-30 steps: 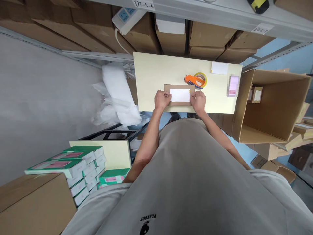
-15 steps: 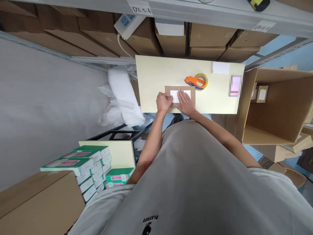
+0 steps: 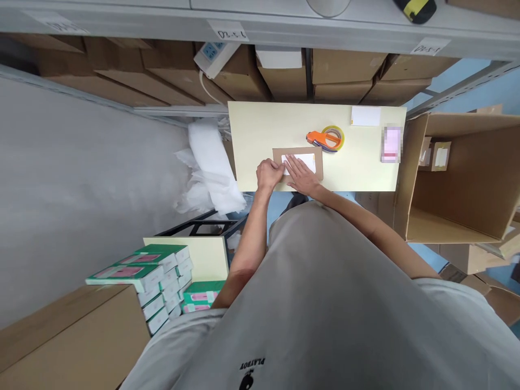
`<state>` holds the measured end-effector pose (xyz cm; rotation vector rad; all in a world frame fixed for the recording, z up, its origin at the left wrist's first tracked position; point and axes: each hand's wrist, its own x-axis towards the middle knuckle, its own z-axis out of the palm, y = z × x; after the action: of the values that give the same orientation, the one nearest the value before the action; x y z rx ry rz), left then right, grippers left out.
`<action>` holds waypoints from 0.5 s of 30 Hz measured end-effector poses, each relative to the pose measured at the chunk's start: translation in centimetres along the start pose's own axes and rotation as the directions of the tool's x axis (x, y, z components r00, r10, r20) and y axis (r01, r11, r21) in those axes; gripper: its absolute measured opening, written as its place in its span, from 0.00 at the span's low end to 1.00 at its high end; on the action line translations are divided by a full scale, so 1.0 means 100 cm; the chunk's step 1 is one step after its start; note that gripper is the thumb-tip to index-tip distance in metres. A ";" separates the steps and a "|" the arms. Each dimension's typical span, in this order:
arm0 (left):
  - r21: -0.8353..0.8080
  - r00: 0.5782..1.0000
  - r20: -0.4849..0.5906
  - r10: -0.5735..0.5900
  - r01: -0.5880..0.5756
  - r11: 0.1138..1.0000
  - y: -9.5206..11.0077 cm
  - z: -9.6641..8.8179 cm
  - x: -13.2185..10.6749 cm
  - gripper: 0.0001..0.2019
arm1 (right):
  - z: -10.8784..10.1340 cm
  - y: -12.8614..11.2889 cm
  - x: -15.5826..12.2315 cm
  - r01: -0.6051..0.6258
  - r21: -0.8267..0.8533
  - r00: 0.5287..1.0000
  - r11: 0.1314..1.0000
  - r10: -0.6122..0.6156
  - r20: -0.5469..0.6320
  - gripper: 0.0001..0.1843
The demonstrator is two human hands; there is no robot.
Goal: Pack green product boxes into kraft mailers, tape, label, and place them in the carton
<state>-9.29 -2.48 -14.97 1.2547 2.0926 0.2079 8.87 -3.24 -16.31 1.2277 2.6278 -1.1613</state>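
Observation:
A small brown cardboard box (image 3: 319, 172) lies near the front edge of the cream table (image 3: 357, 168), with a white label (image 3: 309, 161) on its top. My right hand (image 3: 301, 176) rests flat across the label, fingers stretched out. At the box's left end, my left hand (image 3: 268, 174) is closed in a pinch, its fingertips by the label's left edge. Whatever is between those fingers is too small to make out. Just behind the box sits an orange tape dispenser (image 3: 325, 140) with a roll of yellowish tape.
A stack of white labels (image 3: 365, 116) and a pink blurred item (image 3: 391, 144) lie on the table's right. Beside it stands a large open carton (image 3: 459, 200) holding small boxes. White wrapping sheets (image 3: 213, 168) hang at left. Green boxes (image 3: 150, 265) are stacked lower left; a shelf (image 3: 276, 32) runs behind.
My right hand has slid left along the label, baring more of its right end. My left hand stays pinched at the left end. The whole view has shifted slightly.

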 end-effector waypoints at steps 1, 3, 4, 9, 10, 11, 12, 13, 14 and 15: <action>-0.007 1.000 0.019 -0.008 0.008 1.000 -0.003 -0.002 0.000 0.15 | 0.003 0.002 0.002 0.011 -0.012 1.000 1.000 -0.011 0.005 0.50; -0.043 0.998 0.057 0.004 -0.001 0.999 -0.011 -0.005 -0.003 0.15 | 0.008 0.006 0.004 0.043 -0.030 0.999 0.999 -0.043 -0.003 0.49; -0.067 0.997 0.069 0.018 -0.013 0.998 -0.015 -0.006 -0.004 0.14 | 0.010 0.008 0.005 0.062 -0.035 0.998 0.997 -0.063 -0.012 0.49; -0.136 0.998 0.059 0.027 -0.019 0.991 -0.027 -0.002 -0.011 0.07 | 0.008 0.022 -0.014 0.122 -0.073 0.992 0.990 -0.123 -0.009 0.49; -0.143 0.998 0.054 0.018 -0.010 0.990 -0.028 -0.001 -0.012 0.07 | 0.006 0.025 -0.024 0.115 -0.081 0.993 0.990 -0.116 -0.002 0.48; -0.149 0.999 0.054 0.008 0.000 0.989 -0.029 0.001 -0.013 0.08 | 0.003 0.029 -0.035 0.101 -0.085 0.995 0.991 -0.101 0.003 0.46; -0.157 0.998 0.058 -0.002 0.011 0.988 -0.030 0.003 -0.014 0.09 | 0.001 0.034 -0.047 0.077 -0.085 0.997 0.993 -0.077 0.002 0.45; -0.166 0.998 0.067 -0.009 0.020 0.986 -0.031 0.005 -0.016 0.10 | -0.002 0.039 -0.059 0.040 -0.081 0.999 0.996 -0.040 -0.007 0.45; -0.181 0.997 0.078 -0.014 0.028 0.983 -0.032 0.006 -0.017 0.12 | -0.004 0.044 -0.072 -0.017 -0.071 1.000 0.997 0.015 -0.026 0.46; -0.199 0.996 0.086 -0.021 0.038 0.979 -0.034 0.008 -0.019 0.13 | -0.005 0.049 -0.083 -0.098 -0.052 0.994 0.994 0.095 -0.058 0.48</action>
<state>-10.69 -5.97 -16.21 1.0931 1.9636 0.3391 18.06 -6.34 -16.45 1.3792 2.5878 -1.0488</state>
